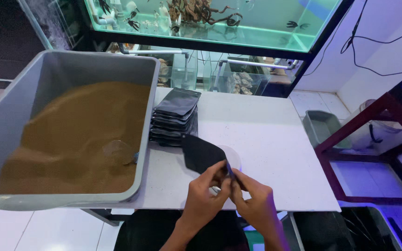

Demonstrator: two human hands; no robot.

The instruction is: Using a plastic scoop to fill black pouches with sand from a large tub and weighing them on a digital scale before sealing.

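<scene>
Both hands pinch the near edge of a flat black pouch (201,153) above the white table (266,139). My left hand (205,193) grips the pouch's mouth from the left, and my right hand (254,197) grips it from the right, fingers touching. Under the pouch shows part of a small white round scale (234,160). A stack of black pouches (175,116) lies just behind, beside a large grey tub (147,135) holding brown powder (80,135) with a clear scoop (117,153) half sunk in it.
Glass aquariums (210,23) stand behind the table. A grey bin (322,125) sits on the tiled floor at right, next to a dark red frame (350,135). A dark container (364,227) is at the lower right.
</scene>
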